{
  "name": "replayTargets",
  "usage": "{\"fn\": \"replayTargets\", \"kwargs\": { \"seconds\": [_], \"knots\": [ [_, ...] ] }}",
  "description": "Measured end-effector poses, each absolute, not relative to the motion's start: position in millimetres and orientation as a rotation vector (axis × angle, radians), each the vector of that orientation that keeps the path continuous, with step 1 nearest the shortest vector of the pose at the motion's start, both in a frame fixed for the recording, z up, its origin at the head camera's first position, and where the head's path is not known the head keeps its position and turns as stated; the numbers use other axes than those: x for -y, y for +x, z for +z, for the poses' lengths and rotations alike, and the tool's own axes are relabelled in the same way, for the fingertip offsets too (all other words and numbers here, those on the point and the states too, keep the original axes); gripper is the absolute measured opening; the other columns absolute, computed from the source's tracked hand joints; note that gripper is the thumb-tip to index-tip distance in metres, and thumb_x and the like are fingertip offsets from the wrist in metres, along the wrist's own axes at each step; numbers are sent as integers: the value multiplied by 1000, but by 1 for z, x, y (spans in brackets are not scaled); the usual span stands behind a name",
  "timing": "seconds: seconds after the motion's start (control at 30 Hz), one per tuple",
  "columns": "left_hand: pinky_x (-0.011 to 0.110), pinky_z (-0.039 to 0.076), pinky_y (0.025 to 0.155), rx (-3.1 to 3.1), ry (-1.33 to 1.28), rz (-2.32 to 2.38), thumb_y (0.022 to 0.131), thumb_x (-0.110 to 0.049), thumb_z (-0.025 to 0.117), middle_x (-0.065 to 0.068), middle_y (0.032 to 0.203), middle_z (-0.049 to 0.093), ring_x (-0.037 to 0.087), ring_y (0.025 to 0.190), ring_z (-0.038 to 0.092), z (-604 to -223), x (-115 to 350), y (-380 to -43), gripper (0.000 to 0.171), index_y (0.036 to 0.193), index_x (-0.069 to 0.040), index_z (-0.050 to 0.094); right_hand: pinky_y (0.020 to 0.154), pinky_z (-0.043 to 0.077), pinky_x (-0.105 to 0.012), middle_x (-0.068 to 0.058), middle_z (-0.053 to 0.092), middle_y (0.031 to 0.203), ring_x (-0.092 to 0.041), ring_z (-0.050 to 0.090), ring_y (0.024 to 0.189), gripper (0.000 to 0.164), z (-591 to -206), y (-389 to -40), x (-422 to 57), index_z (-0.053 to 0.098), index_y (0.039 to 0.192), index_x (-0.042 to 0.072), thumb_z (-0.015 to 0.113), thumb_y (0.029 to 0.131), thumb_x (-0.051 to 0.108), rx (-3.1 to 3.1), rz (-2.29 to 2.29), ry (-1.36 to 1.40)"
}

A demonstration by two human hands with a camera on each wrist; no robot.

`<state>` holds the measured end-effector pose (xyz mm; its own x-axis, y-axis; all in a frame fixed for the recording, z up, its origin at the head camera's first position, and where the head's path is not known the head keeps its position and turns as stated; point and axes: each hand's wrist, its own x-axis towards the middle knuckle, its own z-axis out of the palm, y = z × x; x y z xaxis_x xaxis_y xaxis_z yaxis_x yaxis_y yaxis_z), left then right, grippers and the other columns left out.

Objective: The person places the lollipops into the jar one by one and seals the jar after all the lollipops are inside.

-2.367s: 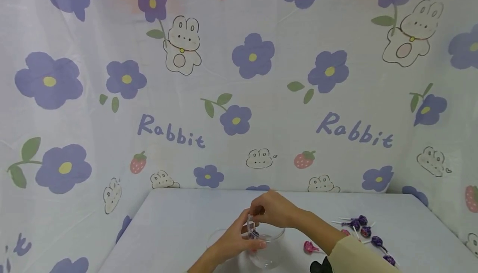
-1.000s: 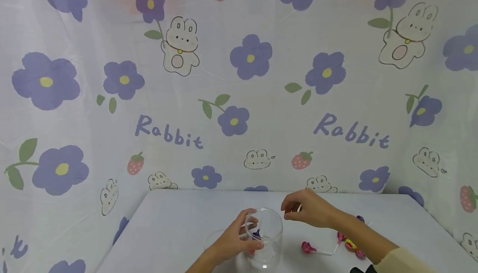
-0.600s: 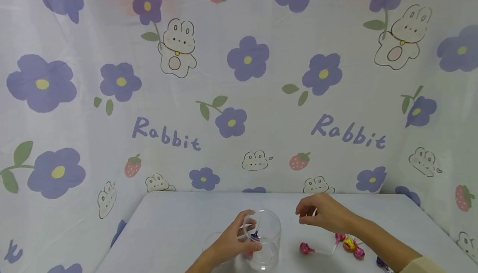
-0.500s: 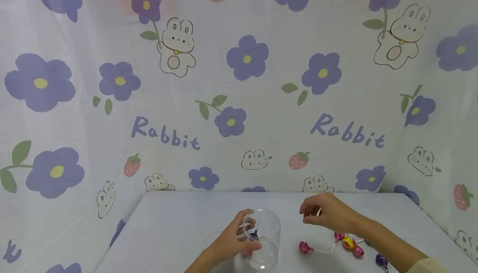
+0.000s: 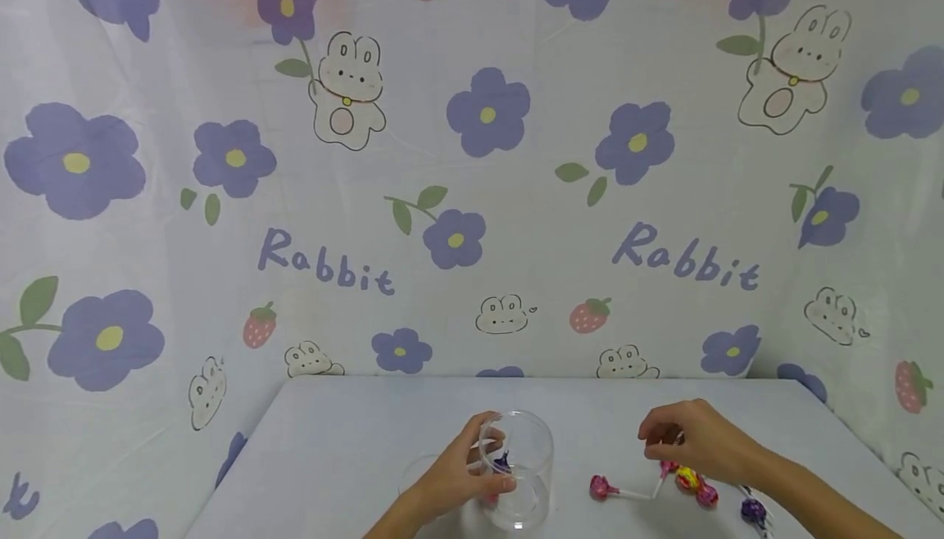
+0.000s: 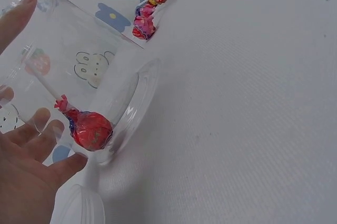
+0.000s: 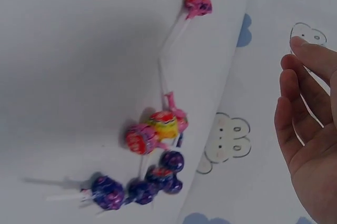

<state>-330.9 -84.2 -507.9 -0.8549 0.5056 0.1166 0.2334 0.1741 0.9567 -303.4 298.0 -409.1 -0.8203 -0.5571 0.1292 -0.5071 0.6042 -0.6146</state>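
My left hand grips a clear jar by its side, thumb in front and fingers behind. Inside, a wrapped lollipop in red and dark blue lies at the bottom, its white stick leaning towards the mouth. To the right, my right hand hovers above the table with loosely bent fingers and nothing between them. Below it lie a pink lollipop, a yellow and red lollipop and a pink-red lollipop. Several purple lollipops are bunched nearby.
A clear round lid lies left of the jar, partly behind my left hand. The white table meets a curtain printed with flowers and rabbits at its back edge.
My right hand has left the jar's rim and moved right, over the loose lollipops. My left hand still holds the jar in nearly the same place. The view has shifted slightly.
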Motion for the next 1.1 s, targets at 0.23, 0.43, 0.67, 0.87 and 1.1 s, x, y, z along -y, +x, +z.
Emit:
{"fn": "replayTargets", "kwargs": {
  "seconds": [0.23, 0.43, 0.67, 0.87, 1.1],
  "knots": [
    [67, 39, 108, -2215, 725, 1754, 89, -32, 84, 12, 141, 52, 40, 139, 47, -508, 85, -331, 86, 158, -20, 32, 68, 57, -24, 4, 70, 86, -9, 61, 73, 7, -420, -298, -319, 74, 100, 10, 77, 94, 12, -2745, -1022, -816],
    [66, 39, 108, -2222, 707, 1743, 90, -34, 83, 10, 140, 52, 39, 139, 48, -507, 85, -329, 83, 156, -24, 34, 69, 57, -23, 3, 68, 87, -11, 60, 73, 9, -429, -294, -332, 74, 100, 8, 78, 93, 13, -2754, -1023, -725],
    [67, 39, 108, -2221, 717, 1747, 90, -33, 83, 9, 140, 52, 39, 139, 48, -507, 84, -330, 84, 157, -24, 34, 66, 55, -24, 6, 67, 83, -7, 58, 73, 8, -436, -291, -342, 74, 98, 7, 77, 93, 12, -2771, -1006, -721],
    [67, 39, 107, -2230, 708, 1743, 90, -31, 84, 9, 140, 52, 40, 139, 48, -508, 83, -329, 84, 157, -23, 34, 66, 54, -24, 5, 66, 83, -8, 57, 72, 9, -443, -287, -349, 74, 99, 5, 77, 93, 11, -2774, -1002, -671],
    [68, 40, 106, -2247, 703, 1734, 90, -32, 83, 9, 140, 53, 41, 138, 48, -506, 83, -329, 83, 157, -23, 34, 69, 56, -25, 0, 67, 86, -14, 59, 73, 10, -449, -285, -356, 72, 99, 5, 76, 95, 13, -2730, -1033, -558]
  ]
}}
